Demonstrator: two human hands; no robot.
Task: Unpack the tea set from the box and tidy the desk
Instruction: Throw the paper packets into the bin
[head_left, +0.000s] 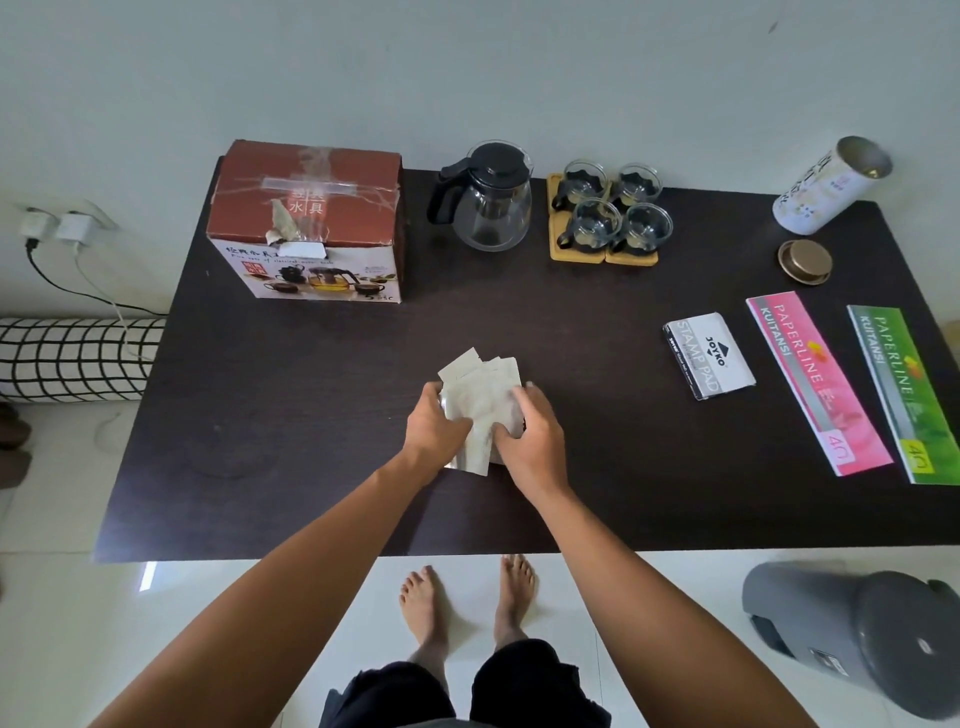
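Note:
The red-brown tea set box (306, 218) stands taped shut at the desk's far left. To its right are a glass teapot (488, 200) with a black lid and several glass cups (610, 215) on wooden coasters. Near the desk's front middle, my left hand (434, 428) and my right hand (527, 431) hold a bundle of silvery-white sachets (480, 397) from both sides, just above the dark desk top (311, 415).
An open white tin (826, 187) leans at the far right, its gold lid (804, 261) lying nearby. A stamp pad box (709, 355), a pink receipt book (815, 379) and a green one (906, 392) lie at right. A grey bin (857, 636) stands on the floor.

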